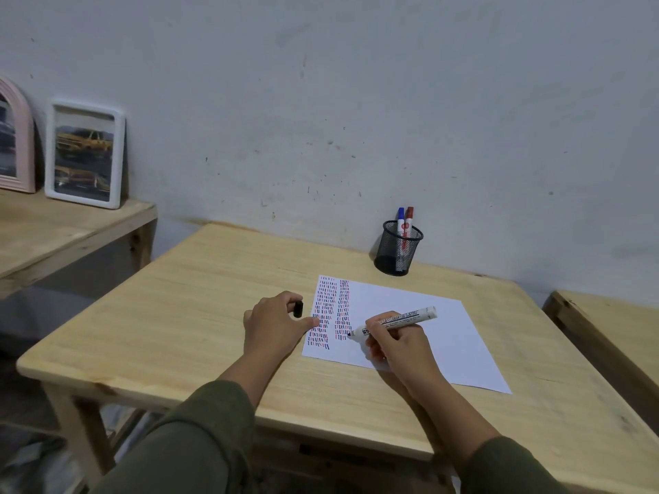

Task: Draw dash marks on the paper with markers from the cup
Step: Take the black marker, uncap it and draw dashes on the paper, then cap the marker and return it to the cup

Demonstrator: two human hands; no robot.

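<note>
A white sheet of paper [428,333] lies on the wooden table [199,308], with two columns of red, blue and black dash marks along its left side. My right hand [396,345] grips a white marker [399,320] whose black tip touches the paper at the foot of the second column. My left hand [274,324] rests at the paper's left edge, thumb on the sheet, and holds the black marker cap [298,309]. A black mesh cup [398,249] stands behind the paper by the wall, with a blue marker [400,217] and a red marker [409,217] upright in it.
A lower wooden table [53,237] at the left carries a white picture frame [85,155] and a pink arched frame [14,137] that lean on the wall. Another wooden table edge [606,329] shows at the right. The grey wall runs close behind the cup.
</note>
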